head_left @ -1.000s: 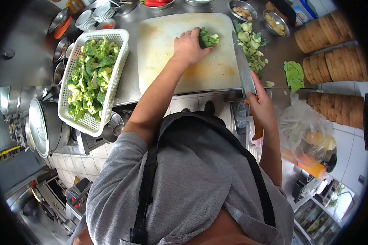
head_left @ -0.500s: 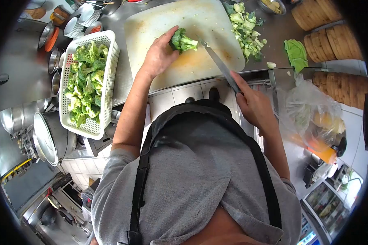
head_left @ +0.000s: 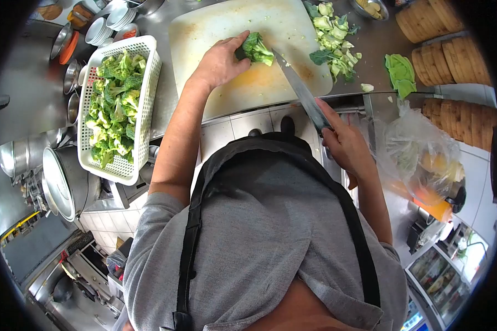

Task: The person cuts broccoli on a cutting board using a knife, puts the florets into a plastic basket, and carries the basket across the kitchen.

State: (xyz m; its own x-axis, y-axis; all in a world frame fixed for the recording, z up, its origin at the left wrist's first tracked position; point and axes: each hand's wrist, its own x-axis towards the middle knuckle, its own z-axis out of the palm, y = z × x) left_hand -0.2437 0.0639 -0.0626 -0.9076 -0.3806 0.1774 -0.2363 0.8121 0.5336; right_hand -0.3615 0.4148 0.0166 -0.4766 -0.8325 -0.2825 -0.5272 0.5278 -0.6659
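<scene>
My left hand [head_left: 222, 63] grips a broccoli floret [head_left: 258, 48] by its green head, above the white cutting board [head_left: 204, 33]. The cut stem end points right, toward the knife. In my right hand [head_left: 345, 142], the handle of a long kitchen knife [head_left: 301, 88] is wrapped by the fingers. Its blade slants up and left over the board's front edge, with the tip close beside the floret; whether they touch I cannot tell. Broccoli trimmings [head_left: 336, 41] lie in a heap along the board's right side, one dark leaf [head_left: 320, 57] overlapping the board.
To the left, a white perforated basket [head_left: 149, 83] holds cut broccoli [head_left: 116, 105]. Stacked bowls [head_left: 98, 31] and metal pans stand beyond it. On the right are a green leaf [head_left: 400, 74], bamboo steamers [head_left: 453, 58] and a clear plastic bag [head_left: 419, 149].
My left hand and the floret have shifted slightly right, and the floret has turned, its stem pointing lower. The knife has dropped a little. A dark leaf now lies at the board's right edge.
</scene>
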